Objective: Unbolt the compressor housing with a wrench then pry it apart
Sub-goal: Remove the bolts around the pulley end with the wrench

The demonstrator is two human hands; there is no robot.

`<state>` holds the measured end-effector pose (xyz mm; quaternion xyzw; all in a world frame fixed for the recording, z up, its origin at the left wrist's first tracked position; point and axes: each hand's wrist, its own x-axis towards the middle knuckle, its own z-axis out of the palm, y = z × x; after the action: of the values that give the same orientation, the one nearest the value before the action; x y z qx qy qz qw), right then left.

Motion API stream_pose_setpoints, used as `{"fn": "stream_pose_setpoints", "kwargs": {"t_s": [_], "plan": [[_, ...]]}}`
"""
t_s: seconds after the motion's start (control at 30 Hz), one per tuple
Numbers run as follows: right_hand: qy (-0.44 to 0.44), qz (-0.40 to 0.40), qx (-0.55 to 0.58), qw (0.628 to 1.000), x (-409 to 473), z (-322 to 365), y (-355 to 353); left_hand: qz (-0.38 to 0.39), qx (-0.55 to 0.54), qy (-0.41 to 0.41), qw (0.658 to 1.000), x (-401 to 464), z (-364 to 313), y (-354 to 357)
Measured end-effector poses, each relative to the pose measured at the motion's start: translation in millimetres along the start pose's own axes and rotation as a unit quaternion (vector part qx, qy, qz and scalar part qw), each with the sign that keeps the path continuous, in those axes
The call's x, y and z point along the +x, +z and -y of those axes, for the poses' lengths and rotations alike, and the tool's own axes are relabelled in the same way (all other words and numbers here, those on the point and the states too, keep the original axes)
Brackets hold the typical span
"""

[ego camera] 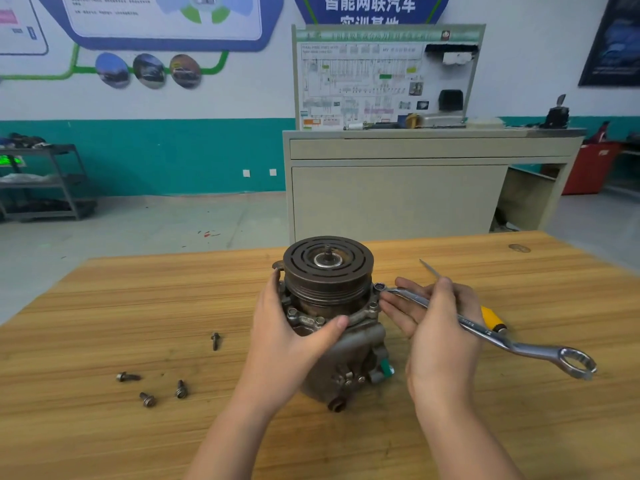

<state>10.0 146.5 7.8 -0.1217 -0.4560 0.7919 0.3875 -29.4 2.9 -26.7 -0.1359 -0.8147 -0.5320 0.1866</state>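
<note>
A grey compressor (360, 355) stands upright on the wooden table (104, 306), its dark pulley (328, 268) on top. My left hand (287, 327) wraps around the housing's left flank just under the pulley. My right hand (436, 327) holds a chrome ring wrench (485, 332) by its shaft. The wrench's small ring end sits over a bolt (380, 286) on the flange at the pulley's right side. Its large ring end sticks out to the right above the table. More bolt heads (292, 311) show on the flange in front.
Several loose bolts (149, 398) lie on the table to the left, one (215, 340) closer to the compressor. A yellow-handled screwdriver (491, 318) lies behind my right hand. Beyond the table stand a beige training bench (398, 188) and a grey shelf (45, 181).
</note>
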Motion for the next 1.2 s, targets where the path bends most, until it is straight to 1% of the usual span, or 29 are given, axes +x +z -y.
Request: {"fn": "stream_pose_setpoints", "kwargs": {"t_s": [0.13, 0.27, 0.33, 0.4, 0.47, 0.53, 0.63, 0.7, 0.73, 0.8, 0.87, 0.9, 0.97, 1.0, 1.03, 1.1, 1.2], "plan": [[-0.055, -0.039, -0.039, 0.997, 8.9, 1.1, 8.0, 0.007, -0.049, 0.002, 0.999, 1.5, 4.2, 1.3], [-0.031, -0.054, -0.022, 0.998, 24.4, -3.0, 2.9, -0.007, -0.048, -0.010, 0.999, 2.4, 7.5, 3.5], [0.009, -0.042, 0.002, 0.999, 38.2, -7.9, -4.8, -0.011, -0.046, -0.013, 0.999, 1.4, 9.6, 5.2], [0.089, 0.004, 0.049, 0.995, 58.4, -12.0, -11.6, -0.023, -0.051, -0.009, 0.998, 0.0, 11.3, 7.6], [0.191, 0.078, 0.075, 0.976, 83.7, -14.9, -14.2, -0.038, -0.066, 0.002, 0.997, -1.1, 12.9, 9.7], [0.289, 0.160, 0.059, 0.942, 109.8, -17.9, -8.3, -0.050, -0.088, 0.013, 0.995, -1.5, 14.7, 12.6], [0.404, 0.288, 0.001, 0.868, 135.4, -24.0, 13.0, -0.061, -0.118, 0.022, 0.991, -3.2, 20.9, 15.8], [0.431, 0.359, -0.041, 0.827, 142.1, -29.6, 27.6, -0.051, -0.138, 0.037, 0.988, -6.1, 24.6, 14.3], [0.421, 0.388, -0.075, 0.816, 143.6, -34.4, 33.6, -0.037, -0.143, 0.044, 0.988, -7.9, 26.6, 13.3], [0.391, 0.412, -0.144, 0.810, 144.3, -43.4, 44.6, -0.001, -0.138, 0.051, 0.989, -10.8, 29.8, 12.0], [0.371, 0.397, -0.166, 0.823, 143.7, -47.5, 51.5, 0.014, -0.137, 0.056, 0.989, -12.3, 28.6, 12.2], [0.374, 0.375, -0.136, 0.837, 144.1, -46.2, 52.2, 0.017, -0.140, 0.057, 0.988, -12.6, 27.8, 12.6], [0.390, 0.292, 0.005, 0.873, 146.3, -33.9, 47.0, 0.020, -0.139, 0.053, 0.989, -11.6, 28.2, 13.5], [0.374, 0.255, 0.071, 0.889, 146.3, -23.6, 41.3, 0.020, -0.129, 0.051, 0.990, -10.5, 30.1, 13.6], [0.342, 0.226, 0.111, 0.905, 145.7, -13.0, 33.8, 0.019, -0.114, 0.049, 0.992, -9.1, 33.0, 12.7], [0.276, 0.194, 0.132, 0.932, 136.9, 6.7, 17.1, 0.021, -0.083, 0.047, 0.995, -4.8, 38.3, 8.2], [0.162, 0.161, 0.084, 0.970, 114.2, 18.6, -7.4, 0.046, -0.083, 0.038, 0.995, 1.7, 43.9, -0.2]]}}
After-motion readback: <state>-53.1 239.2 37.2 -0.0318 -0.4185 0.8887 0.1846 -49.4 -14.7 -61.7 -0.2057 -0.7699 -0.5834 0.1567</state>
